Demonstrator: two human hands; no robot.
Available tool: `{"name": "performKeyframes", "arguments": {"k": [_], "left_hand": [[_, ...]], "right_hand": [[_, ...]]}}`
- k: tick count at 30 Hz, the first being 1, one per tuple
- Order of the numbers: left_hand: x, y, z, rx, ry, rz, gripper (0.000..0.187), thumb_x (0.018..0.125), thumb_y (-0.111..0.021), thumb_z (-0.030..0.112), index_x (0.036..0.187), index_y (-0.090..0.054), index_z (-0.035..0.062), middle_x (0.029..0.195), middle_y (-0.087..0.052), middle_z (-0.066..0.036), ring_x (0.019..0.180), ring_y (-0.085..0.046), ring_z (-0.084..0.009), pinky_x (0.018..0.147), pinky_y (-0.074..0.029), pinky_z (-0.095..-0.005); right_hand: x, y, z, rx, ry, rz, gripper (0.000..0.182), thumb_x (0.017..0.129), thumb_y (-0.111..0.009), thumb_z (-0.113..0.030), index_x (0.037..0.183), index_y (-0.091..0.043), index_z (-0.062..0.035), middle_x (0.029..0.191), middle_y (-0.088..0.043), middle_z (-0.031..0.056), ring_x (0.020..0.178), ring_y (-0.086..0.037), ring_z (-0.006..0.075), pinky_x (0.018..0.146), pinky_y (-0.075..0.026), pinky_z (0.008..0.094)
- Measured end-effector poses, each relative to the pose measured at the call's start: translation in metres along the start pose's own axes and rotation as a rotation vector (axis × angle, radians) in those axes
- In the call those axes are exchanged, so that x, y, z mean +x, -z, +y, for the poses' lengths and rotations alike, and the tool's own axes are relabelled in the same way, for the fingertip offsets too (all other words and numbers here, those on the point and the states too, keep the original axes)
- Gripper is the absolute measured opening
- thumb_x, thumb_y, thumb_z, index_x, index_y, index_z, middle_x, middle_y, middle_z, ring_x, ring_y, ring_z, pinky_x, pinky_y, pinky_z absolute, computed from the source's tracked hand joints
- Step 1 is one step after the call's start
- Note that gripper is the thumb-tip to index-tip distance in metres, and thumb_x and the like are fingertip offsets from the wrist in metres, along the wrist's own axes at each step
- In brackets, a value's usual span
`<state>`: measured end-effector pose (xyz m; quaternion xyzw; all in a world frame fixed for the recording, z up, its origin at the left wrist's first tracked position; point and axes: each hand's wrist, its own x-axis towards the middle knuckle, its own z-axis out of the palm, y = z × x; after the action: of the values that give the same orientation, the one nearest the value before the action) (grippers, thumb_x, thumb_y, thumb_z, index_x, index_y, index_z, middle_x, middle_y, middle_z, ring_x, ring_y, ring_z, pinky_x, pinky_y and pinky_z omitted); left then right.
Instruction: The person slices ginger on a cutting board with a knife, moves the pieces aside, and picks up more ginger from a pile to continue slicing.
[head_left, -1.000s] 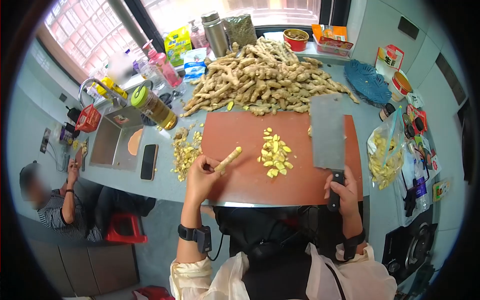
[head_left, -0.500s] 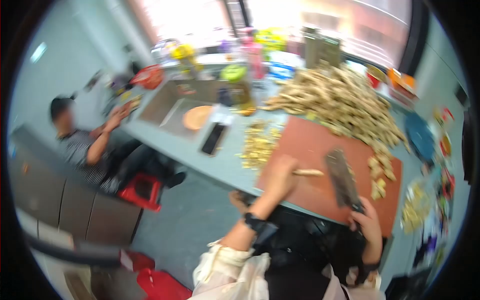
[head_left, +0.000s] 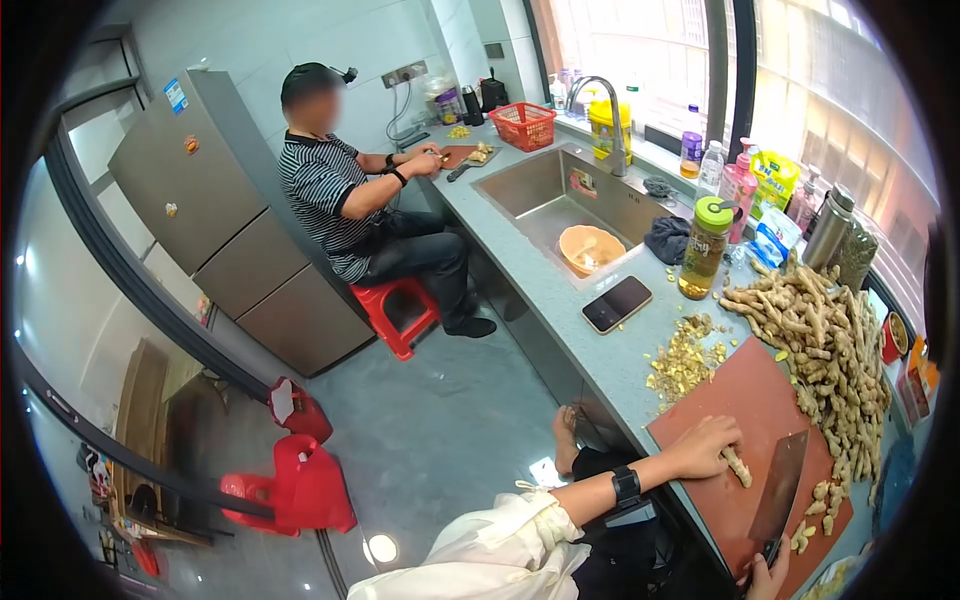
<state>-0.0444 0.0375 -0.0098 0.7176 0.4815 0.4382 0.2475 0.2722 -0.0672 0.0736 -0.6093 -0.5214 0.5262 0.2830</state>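
My left hand (head_left: 706,447) is closed on a piece of ginger root (head_left: 739,469), whose end sticks out past the fingers over the reddish-brown cutting board (head_left: 725,515). At the lower right, my right hand (head_left: 767,578) grips the black handle of a cleaver (head_left: 780,490). Its broad blade lies over the board, apart from the held root. A large heap of ginger (head_left: 820,340) rises beyond the board. Chopped ginger bits (head_left: 684,362) cover the counter left of the board, and several short ginger pieces (head_left: 825,500) lie along its right side.
A phone (head_left: 616,304), a green-lidded bottle (head_left: 706,250) and a sink (head_left: 530,195) holding an orange bowl (head_left: 590,248) are farther along the counter (head_left: 590,345). Another person (head_left: 335,190) sits on a red stool (head_left: 398,310), hands at a small board (head_left: 468,157).
The view has swung left, bringing the seated person and fridge into fuller sight and shifting the board rightward in frame. My left hand still holds the ginger root; my right keeps the cleaver.
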Motion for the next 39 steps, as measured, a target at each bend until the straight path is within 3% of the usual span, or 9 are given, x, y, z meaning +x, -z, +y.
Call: {"name": "performKeyframes", "arguments": {"k": [4, 7, 9, 13, 15, 18, 39], "left_hand": [[-0.002, -0.001, -0.002, 0.022, -0.004, -0.041, 0.018, 0.078, -0.068, 0.008, 0.096, -0.065, 0.0101, 0.103, -0.059, -0.009, 0.107, -0.056, -0.032, 0.092, -0.041, -0.0445], [-0.002, -0.001, -0.002, 0.031, 0.001, -0.045, 0.017, 0.079, -0.071, 0.01, 0.095, -0.065, 0.01, 0.103, -0.059, -0.009, 0.107, -0.057, -0.0314, 0.092, -0.042, -0.0439], [-0.001, -0.002, -0.002, 0.036, -0.003, -0.042, 0.016, 0.079, -0.073, 0.01, 0.094, -0.066, 0.0099, 0.103, -0.059, -0.009, 0.106, -0.057, -0.031, 0.093, -0.042, -0.0437], [-0.002, -0.001, -0.003, 0.033, -0.029, -0.021, 0.017, 0.079, -0.075, 0.011, 0.093, -0.067, 0.0102, 0.102, -0.059, -0.009, 0.105, -0.057, -0.0309, 0.092, -0.042, -0.0432], [-0.002, -0.001, -0.003, 0.032, -0.034, -0.017, 0.017, 0.078, -0.076, 0.011, 0.093, -0.067, 0.0105, 0.102, -0.059, -0.009, 0.105, -0.058, -0.0309, 0.091, -0.043, -0.0432], [-0.002, -0.001, -0.002, 0.019, -0.04, -0.019, 0.017, 0.078, -0.076, 0.012, 0.094, -0.068, 0.011, 0.102, -0.06, -0.008, 0.105, -0.058, -0.0306, 0.092, -0.043, -0.0432], [-0.002, 0.0, -0.002, -0.001, -0.029, -0.012, 0.017, 0.079, -0.076, 0.013, 0.094, -0.068, 0.0108, 0.102, -0.06, -0.008, 0.106, -0.058, -0.0307, 0.094, -0.043, -0.0441]], "right_hand": [[-0.004, -0.008, -0.004, -0.031, -0.003, 0.036, 0.06, 0.103, -0.066, -0.011, 0.157, -0.042, -0.0001, 0.148, -0.054, 0.0135, 0.09, -0.06, 0.0183, 0.072, -0.051, 0.0305], [-0.007, -0.01, -0.004, -0.084, 0.051, 0.064, 0.06, 0.104, -0.066, -0.013, 0.157, -0.041, 0.0001, 0.156, -0.05, 0.0151, 0.099, -0.063, 0.0205, 0.076, -0.052, 0.03], [-0.009, -0.011, -0.012, -0.138, 0.04, 0.062, 0.059, 0.105, -0.065, -0.013, 0.157, -0.041, 0.001, 0.157, -0.049, 0.0165, 0.113, -0.062, 0.023, 0.081, -0.052, 0.0291], [-0.006, -0.008, -0.012, -0.111, -0.062, 0.018, 0.059, 0.104, -0.065, -0.014, 0.157, -0.042, 0.0016, 0.157, -0.05, 0.0174, 0.117, -0.061, 0.023, 0.082, -0.053, 0.0292], [-0.005, -0.01, -0.007, -0.125, 0.017, 0.064, 0.059, 0.104, -0.066, -0.013, 0.156, -0.043, 0.0012, 0.154, -0.052, 0.0162, 0.101, -0.063, 0.0189, 0.076, -0.052, 0.028], [-0.004, -0.007, -0.001, -0.106, 0.015, 0.054, 0.059, 0.103, -0.067, -0.013, 0.156, -0.043, 0.0009, 0.152, -0.053, 0.015, 0.091, -0.062, 0.0163, 0.07, -0.051, 0.0268], [-0.006, -0.012, -0.005, -0.098, 0.05, 0.055, 0.059, 0.104, -0.067, -0.017, 0.155, -0.044, 0.0002, 0.144, -0.059, 0.0138, 0.085, -0.062, 0.017, 0.067, -0.051, 0.0284]]}}
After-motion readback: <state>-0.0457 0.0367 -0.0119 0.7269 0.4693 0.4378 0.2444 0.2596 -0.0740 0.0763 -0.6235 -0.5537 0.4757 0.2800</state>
